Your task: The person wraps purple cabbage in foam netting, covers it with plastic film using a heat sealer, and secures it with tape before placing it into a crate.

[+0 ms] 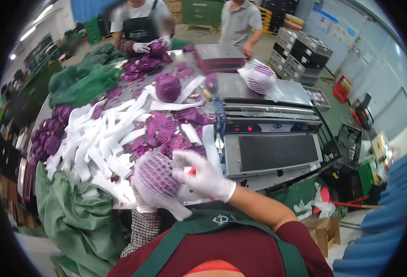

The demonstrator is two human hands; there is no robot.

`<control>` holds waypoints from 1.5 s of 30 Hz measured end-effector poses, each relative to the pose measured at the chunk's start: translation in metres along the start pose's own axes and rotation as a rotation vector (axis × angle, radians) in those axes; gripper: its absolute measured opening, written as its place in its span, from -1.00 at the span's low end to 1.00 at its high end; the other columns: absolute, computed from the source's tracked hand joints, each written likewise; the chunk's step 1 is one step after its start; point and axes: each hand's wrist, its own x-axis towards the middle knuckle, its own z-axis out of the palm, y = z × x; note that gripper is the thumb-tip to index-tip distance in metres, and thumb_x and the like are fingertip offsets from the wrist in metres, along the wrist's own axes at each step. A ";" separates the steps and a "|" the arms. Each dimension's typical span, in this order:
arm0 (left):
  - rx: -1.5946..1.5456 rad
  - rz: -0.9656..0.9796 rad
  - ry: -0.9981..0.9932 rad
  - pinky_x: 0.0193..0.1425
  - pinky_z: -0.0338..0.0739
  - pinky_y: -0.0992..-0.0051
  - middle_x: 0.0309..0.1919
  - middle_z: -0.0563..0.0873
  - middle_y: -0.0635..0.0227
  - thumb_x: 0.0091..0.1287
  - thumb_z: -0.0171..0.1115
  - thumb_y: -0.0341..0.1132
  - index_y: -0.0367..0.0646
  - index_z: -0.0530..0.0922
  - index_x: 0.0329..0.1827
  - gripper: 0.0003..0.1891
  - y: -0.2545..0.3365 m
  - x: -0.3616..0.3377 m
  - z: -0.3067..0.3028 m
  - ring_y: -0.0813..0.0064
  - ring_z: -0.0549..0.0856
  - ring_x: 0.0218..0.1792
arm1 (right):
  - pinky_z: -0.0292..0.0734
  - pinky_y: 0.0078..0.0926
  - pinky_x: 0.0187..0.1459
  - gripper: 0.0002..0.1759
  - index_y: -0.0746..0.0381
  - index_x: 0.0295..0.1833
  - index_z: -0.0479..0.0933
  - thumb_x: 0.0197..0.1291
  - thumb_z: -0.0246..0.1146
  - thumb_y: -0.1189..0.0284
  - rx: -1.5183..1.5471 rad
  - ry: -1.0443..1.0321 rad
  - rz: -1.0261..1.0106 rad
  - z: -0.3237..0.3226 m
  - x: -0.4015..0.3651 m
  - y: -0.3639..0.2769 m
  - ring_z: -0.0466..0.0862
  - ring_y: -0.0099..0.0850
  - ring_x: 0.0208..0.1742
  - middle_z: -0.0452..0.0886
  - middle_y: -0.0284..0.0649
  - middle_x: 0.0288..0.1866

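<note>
- My gloved left hand (pixel 145 206), mostly hidden, supports a netted purple cabbage (pixel 158 177) from below.
- My gloved right hand (pixel 204 176) reaches its right side.
- I see white foam strips (pixel 104 134) and purple leaves (pixel 159 131) strewn across the table (pixel 185 58).
- Another netted cabbage (pixel 259 78) sits atop the machine (pixel 277 152) at right.

the one view looks from the wearer's head, forward and steeply down, past the apron (pixel 219 220) at 6 o'clock. it is wide and round, dark at the corners. the cabbage (pixel 158 177) at 8 o'clock and the right hand (pixel 206 176) at 6 are close; the table (pixel 180 59) runs away toward 12, the sealer (pixel 277 127) at 3. people (pixel 141 25) at 11 are farther off.
</note>
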 end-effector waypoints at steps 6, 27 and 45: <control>0.312 0.029 0.128 0.23 0.37 0.36 0.14 0.48 0.15 0.31 0.04 -0.16 -0.25 0.29 0.28 -0.48 0.055 0.103 -0.064 0.27 0.48 0.15 | 0.39 -0.61 0.08 -0.72 0.37 0.06 0.43 0.27 0.12 0.50 0.191 0.278 0.195 -0.099 -0.004 0.021 0.52 -0.58 -0.01 0.56 -0.26 -0.06; 1.333 0.023 -0.178 0.33 0.24 0.38 0.29 0.32 0.02 0.16 0.33 -0.11 -0.31 0.14 0.37 -0.19 -0.186 0.365 0.234 0.23 0.34 0.29 | 0.40 -0.47 0.04 -0.42 0.38 0.12 0.40 0.10 0.30 0.20 -0.206 0.143 0.227 -0.458 0.060 0.164 0.52 -0.39 0.01 0.56 -0.10 -0.03; 1.497 -0.087 -0.316 -0.02 0.53 0.47 0.00 0.57 0.02 0.20 0.25 -0.01 -0.36 0.17 0.33 -0.22 -0.249 0.335 0.286 0.33 0.64 -0.12 | 0.32 -0.54 0.16 -0.49 0.38 0.26 0.25 0.25 0.13 0.39 0.110 0.039 0.260 -0.523 0.076 0.149 0.43 -0.45 0.17 0.45 -0.11 0.15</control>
